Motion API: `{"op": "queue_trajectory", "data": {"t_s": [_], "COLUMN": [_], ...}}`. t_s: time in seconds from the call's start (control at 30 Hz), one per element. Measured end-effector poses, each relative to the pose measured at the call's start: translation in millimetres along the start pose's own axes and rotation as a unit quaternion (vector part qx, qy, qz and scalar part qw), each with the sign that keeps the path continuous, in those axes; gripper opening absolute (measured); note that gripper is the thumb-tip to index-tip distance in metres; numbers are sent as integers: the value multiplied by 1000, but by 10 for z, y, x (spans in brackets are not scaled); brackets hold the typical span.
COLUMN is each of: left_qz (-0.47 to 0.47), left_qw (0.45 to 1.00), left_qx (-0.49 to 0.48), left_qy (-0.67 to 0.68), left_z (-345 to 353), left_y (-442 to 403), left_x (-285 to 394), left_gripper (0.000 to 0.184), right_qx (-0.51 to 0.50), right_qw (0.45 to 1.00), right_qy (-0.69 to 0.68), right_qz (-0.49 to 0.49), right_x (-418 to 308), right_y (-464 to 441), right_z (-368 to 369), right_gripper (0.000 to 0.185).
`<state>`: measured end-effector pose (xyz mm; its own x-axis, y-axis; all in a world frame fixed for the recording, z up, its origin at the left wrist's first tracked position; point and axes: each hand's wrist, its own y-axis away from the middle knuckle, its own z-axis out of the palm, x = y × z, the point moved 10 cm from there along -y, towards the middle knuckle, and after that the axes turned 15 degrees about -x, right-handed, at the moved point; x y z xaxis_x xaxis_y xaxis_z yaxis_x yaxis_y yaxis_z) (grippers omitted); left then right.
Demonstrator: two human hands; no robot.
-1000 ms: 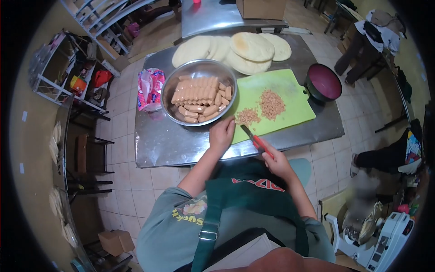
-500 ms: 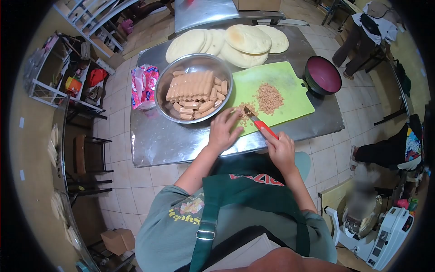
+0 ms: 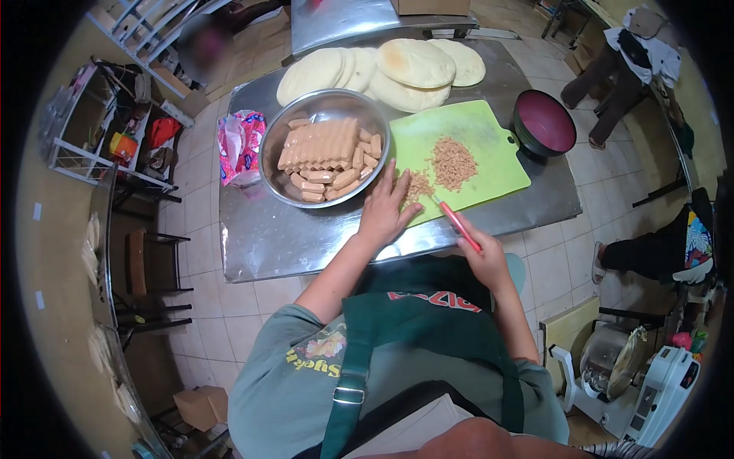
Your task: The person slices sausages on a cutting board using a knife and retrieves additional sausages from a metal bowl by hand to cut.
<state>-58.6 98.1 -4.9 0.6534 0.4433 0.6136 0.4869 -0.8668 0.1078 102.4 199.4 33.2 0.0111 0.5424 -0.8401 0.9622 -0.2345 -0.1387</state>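
Observation:
My right hand [image 3: 486, 257] is closed around the red handle of a knife [image 3: 460, 226]. The blade points at the chopped sausage but barely shows, seen nearly edge-on. With fingers spread, my left hand [image 3: 384, 206] lies at the left edge of the green cutting board [image 3: 501, 172], beside a small heap of chopped sausage [image 3: 417, 186]. A larger pile of chopped sausage [image 3: 454, 163] sits farther right on the board. Just beyond my left hand stands a steel bowl [image 3: 269, 170] holding several whole and cut sausages [image 3: 319, 147].
Flat round breads [image 3: 413, 63] lie along the table's far side. A dark bowl with a red inside [image 3: 544, 124] stands right of the board, and a pink plastic package [image 3: 242, 149] at the left. Other people [image 3: 623, 69] are at the right, near a mixer [image 3: 612, 367].
My right hand has moved slightly right and down, and the knife has turned and drawn back from the small heap. My left hand's fingers have spread and straightened.

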Motion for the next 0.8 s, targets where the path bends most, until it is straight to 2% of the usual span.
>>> {"op": "queue_trajectory", "data": {"t_s": [0.03,0.07,0.1,0.13,0.2,0.27,0.33,0.43,0.47,0.53,0.6,0.63,0.67,0.7,0.73,0.77,0.8], "left_qz": [-2,31,66,68,119,145,162,89,47,33,-10,-8,-8,1,10,11,-11], "left_qw": [1000,999,995,995,987,984,973,987,994,992,999,998,998,997,995,995,995], "left_qx": [1,32,62,62,67,46,15,27,42,56,26,40,40,68,95,96,95], "left_qy": [-1,-15,-29,-28,-81,-93,-161,-129,-93,-107,-42,-51,-51,-23,4,4,26], "left_z": [14,-14,-58,-41,12,112,215,125,61,-31,-44,-82,-63,-79,-142,-150,-193], "left_y": [-3,2,16,22,124,167,186,77,39,26,6,21,19,31,51,70,102], "left_x": [-14,46,148,187,408,528,643,461,333,234,45,26,-21,-81,-95,-106,-132], "left_gripper": [69,70,72,72,70,68,67,68,69,70,72,68,68,60,52,52,43], "right_qx": [-2,-28,-52,-50,-78,-76,-75,-110,-88,-65,26,59,60,88,112,113,110], "right_qw": [1000,981,924,925,878,865,850,842,858,874,934,955,956,980,954,954,916], "right_qy": [-2,-169,-329,-328,-437,-462,-487,-497,-471,-444,-310,-235,-235,-11,214,214,313], "right_qz": [-1,93,185,185,178,182,186,179,183,186,178,169,168,179,180,179,224], "right_x": [-1,239,401,370,295,304,314,282,320,405,607,703,819,813,686,711,701], "right_y": [6,43,122,119,87,73,72,69,72,76,69,54,35,25,-21,-57,-89], "right_z": [-3,64,194,166,273,315,341,362,295,186,-166,-331,-424,-683,-855,-905,-979], "right_gripper": [40,41,44,44,49,49,49,50,49,48,47,47,47,47,47,47,47]}}
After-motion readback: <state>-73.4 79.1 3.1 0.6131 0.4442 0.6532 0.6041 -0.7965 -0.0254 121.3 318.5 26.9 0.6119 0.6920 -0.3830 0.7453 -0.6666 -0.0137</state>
